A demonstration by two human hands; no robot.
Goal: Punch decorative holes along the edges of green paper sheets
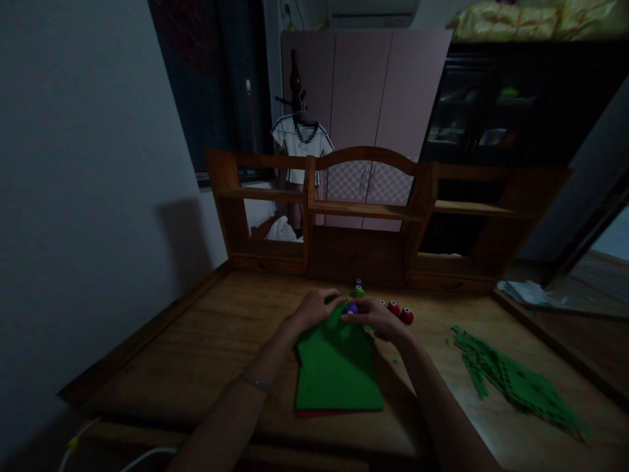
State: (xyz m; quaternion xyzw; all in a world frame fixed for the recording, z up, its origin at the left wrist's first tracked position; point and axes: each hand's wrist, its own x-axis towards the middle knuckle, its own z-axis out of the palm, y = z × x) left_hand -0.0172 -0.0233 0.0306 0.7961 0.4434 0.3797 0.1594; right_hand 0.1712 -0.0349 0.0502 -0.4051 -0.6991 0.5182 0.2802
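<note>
Bare forearms reach in from the bottom edge toward the middle of the brown wooden bench (206,341), and a thin bracelet (255,381) circles the left wrist. Far to the left of the grips, by the bench's near edge, a white cable (142,455) curls.

The left hand (314,307) rests on the far left corner of the flat green paper sheet (339,373), fingers curled over its edge. In the dim light I cannot tell whether its grip pinches the paper or only lies on it. The sheet stretches from both grips back toward the person, and a red sheet (314,413) shows as a thin edge under its near side.

Between the two grips, at the sheet's far edge, sits a small purple rounded object (350,308). The right hand (378,321) has its grip closed on it, fingertips touching it from the right. Just beyond the grips stands a small green rounded object (359,291).

Just right of the right grip, small red rounded objects (394,307) lie in a short row on the bench. Well to the right of them a heap of thin green paper strips (515,380) spreads across the wood. Beyond everything a wooden shelf unit (363,210) stands at the bench's far edge.
</note>
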